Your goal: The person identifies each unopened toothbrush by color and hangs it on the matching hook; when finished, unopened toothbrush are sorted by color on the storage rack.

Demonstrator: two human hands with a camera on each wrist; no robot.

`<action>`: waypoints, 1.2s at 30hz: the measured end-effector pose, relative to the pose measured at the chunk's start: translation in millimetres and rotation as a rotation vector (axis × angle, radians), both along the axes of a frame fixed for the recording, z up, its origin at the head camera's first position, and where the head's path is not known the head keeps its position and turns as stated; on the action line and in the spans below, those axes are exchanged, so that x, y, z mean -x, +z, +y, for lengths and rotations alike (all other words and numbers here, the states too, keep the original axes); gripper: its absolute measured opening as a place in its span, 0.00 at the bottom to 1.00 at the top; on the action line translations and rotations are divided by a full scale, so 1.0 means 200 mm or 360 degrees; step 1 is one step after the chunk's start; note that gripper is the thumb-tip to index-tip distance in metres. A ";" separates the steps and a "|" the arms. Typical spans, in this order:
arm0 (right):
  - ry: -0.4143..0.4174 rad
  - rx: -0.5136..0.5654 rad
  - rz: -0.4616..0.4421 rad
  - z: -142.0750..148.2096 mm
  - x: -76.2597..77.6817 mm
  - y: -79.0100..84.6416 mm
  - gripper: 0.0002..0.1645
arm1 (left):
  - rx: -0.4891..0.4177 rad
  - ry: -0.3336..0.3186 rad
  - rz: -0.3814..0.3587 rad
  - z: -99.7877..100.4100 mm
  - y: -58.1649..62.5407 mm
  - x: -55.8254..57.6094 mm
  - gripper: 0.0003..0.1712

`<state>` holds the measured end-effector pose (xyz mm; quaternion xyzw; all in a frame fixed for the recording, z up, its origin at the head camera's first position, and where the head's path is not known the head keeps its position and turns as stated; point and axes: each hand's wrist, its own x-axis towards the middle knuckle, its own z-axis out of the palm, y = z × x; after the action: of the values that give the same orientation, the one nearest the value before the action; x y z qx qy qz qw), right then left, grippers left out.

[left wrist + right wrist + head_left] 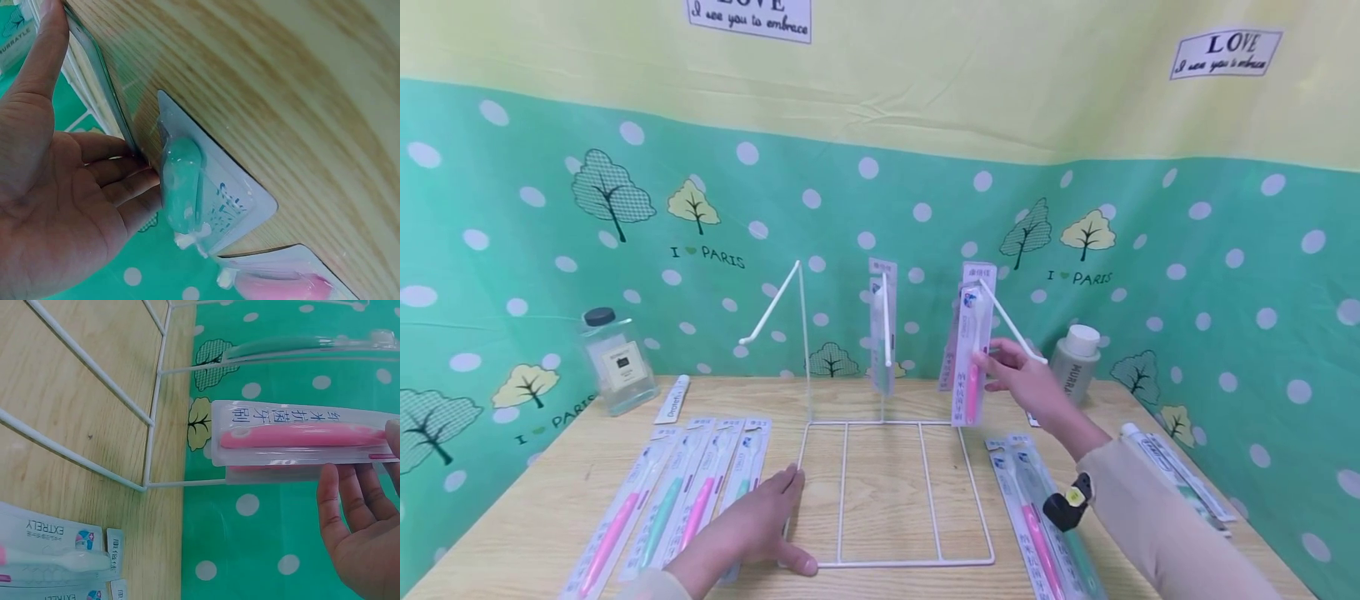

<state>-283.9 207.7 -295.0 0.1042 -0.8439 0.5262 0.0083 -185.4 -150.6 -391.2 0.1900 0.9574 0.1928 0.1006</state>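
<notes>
A right hand (1018, 377) pinched a pink toothbrush pack (972, 342) on the rack's (887, 564) right-hand hook (1011, 322), the left hand (767, 518) apart, fingers extended at the base; a careless sideways pull might have tipped the wire frame.

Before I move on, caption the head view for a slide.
Right hand holds a packaged pink toothbrush at a white wire rack, left hand at its base.

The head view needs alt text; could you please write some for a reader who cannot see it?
A person's right hand holds a packaged pink-handled toothbrush at the right hook of a white wire rack; the left hand rests at its base. More packaged toothbrushes lie on the wooden table to either side.
</notes>
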 end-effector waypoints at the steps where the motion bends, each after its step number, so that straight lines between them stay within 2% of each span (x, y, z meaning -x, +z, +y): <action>1: 0.0001 -0.0002 0.0005 0.00 0.01 0.00 0.29 | -0.0005 -0.0002 0.0007 0.00 0.00 0.00 0.72; 14: 0.0031 -0.0005 -0.0105 -0.01 0.06 -0.01 0.32 | 0.0014 0.0027 0.0016 0.01 0.00 -0.01 0.71; 19: 0.0051 -0.0012 -0.0064 0.01 0.08 -0.02 0.31 | 0.0020 0.0026 0.0017 0.01 0.00 -0.01 0.70; 23: 0.0032 -0.0012 0.0037 0.05 0.08 -0.03 0.29 | 0.0021 0.0015 0.0010 0.01 0.00 -0.01 0.71; 30: -0.0063 -0.0090 0.0167 0.21 0.03 -0.05 0.29 | 0.0033 0.0023 0.0021 0.00 0.01 -0.01 0.71; 36: -0.0118 -0.0264 0.0144 0.40 -0.08 -0.11 0.28 | 0.0036 0.0027 0.0021 0.00 0.01 -0.01 0.71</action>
<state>-268.6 287.2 -316.4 0.0969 -0.8866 0.4486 0.0571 -183.8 -150.1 -389.5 0.1819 0.9617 0.1817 0.0947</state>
